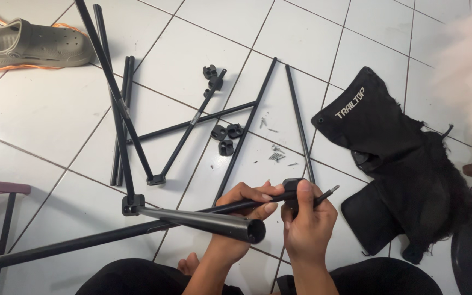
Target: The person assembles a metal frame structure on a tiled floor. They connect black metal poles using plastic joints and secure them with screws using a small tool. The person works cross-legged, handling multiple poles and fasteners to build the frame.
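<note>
A thin black metal rod [219,208] lies across the person's lap, gripped by both hands. The left hand [245,203] is curled round the rod's smooth shaft. The right hand [306,219] is closed on the black plastic joint [291,186] at the rod's end, thumb pressed on top, and a short metal tip [329,193] pokes out past its fingers. Just below the left hand, a thicker hollow tube [203,222] shows its round open mouth. Beyond the hands, more slim black rods [192,124] lie crossed on glossy white floor tiles [45,109], with small black plastic clips [226,136] and scattered screws [276,155]. Right of the right hand lies a crumpled black fabric bag [394,147] bearing a pale slanted label. Far left sits a grey rubber clog [31,43].
</note>
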